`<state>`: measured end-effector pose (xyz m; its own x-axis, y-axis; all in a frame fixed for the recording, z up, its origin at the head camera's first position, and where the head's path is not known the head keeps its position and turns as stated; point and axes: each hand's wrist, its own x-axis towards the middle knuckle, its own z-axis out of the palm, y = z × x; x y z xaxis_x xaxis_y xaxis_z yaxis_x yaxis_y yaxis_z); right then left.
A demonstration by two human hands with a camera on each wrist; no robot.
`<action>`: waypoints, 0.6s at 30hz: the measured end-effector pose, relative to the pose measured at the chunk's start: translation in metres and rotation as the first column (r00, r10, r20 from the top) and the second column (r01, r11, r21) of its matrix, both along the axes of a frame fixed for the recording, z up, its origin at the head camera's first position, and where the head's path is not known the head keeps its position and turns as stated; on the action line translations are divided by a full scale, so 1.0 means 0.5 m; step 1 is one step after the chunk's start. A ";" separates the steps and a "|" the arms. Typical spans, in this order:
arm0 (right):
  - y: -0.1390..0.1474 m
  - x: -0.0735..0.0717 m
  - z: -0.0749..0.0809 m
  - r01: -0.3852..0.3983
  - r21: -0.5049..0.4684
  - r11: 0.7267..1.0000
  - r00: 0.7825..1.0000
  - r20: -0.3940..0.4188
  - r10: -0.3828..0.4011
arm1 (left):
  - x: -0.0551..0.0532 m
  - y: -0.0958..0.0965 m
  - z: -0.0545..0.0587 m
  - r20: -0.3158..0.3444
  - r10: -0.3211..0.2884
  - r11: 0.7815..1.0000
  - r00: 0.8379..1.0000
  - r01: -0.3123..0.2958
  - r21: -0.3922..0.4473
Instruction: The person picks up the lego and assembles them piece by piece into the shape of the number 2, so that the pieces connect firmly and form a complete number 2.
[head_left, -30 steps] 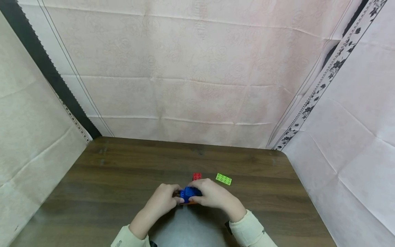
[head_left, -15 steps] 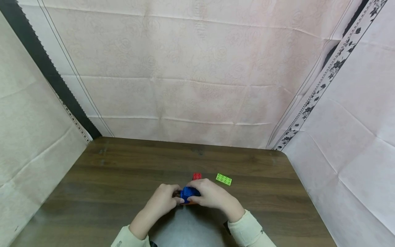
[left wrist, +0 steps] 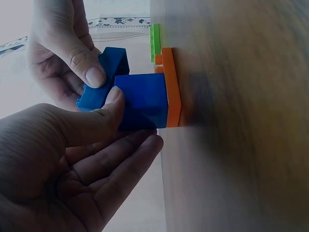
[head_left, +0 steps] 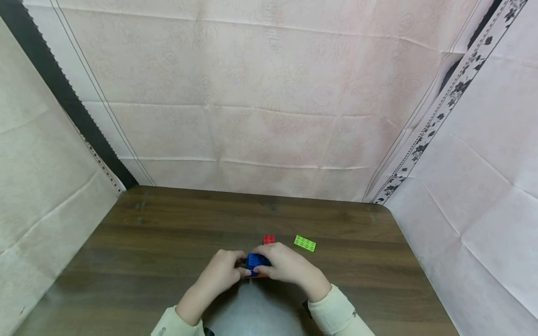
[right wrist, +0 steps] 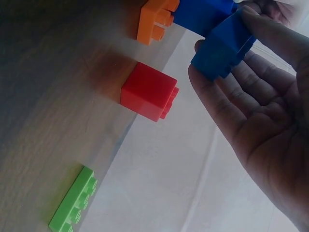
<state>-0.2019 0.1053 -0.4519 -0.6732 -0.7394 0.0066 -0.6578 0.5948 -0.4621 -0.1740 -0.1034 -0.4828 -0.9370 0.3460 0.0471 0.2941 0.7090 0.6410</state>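
A square-sided blue block [left wrist: 144, 104] stands on a flat orange brick [left wrist: 174, 94], which lies on the table. My left hand [head_left: 224, 270] pinches this block, its thumb pressing one side near the top and the fingers behind. Between thumb and fingers, my right hand [head_left: 287, 268] grips a second blue brick [right wrist: 217, 52] with studs along one face. That brick is tilted and close over the top of the first block, right at the left thumb. Bare studs of the orange brick show beside the block in the right wrist view.
Just beyond the hands stands a red block [right wrist: 147, 92] with studs on top. A lime green studded brick [head_left: 304, 243] lies flat farther right. The wooden table [head_left: 176, 219] meets pale cloth walls [head_left: 252, 140] at the back and sides.
My right hand has shifted slightly left with the second blue brick. The left hand, the red block and the green brick stay where they were.
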 end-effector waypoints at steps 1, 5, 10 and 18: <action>0.000 0.000 0.000 0.001 0.003 1.000 1.000 0.001 -0.001 | 0.000 0.000 0.000 0.002 0.000 1.000 1.000 0.000 0.001; -0.002 0.001 0.001 -0.004 0.013 1.000 1.000 -0.012 0.005 | 0.000 0.001 0.000 0.009 0.002 1.000 1.000 -0.002 0.009; -0.003 -0.001 -0.001 -0.016 0.019 1.000 0.999 -0.040 0.016 | -0.001 0.000 -0.003 0.008 0.000 1.000 1.000 0.000 0.014; -0.007 -0.001 -0.001 -0.008 0.029 1.000 0.999 -0.039 0.009 | -0.002 -0.002 -0.005 0.020 0.002 1.000 1.000 -0.002 0.031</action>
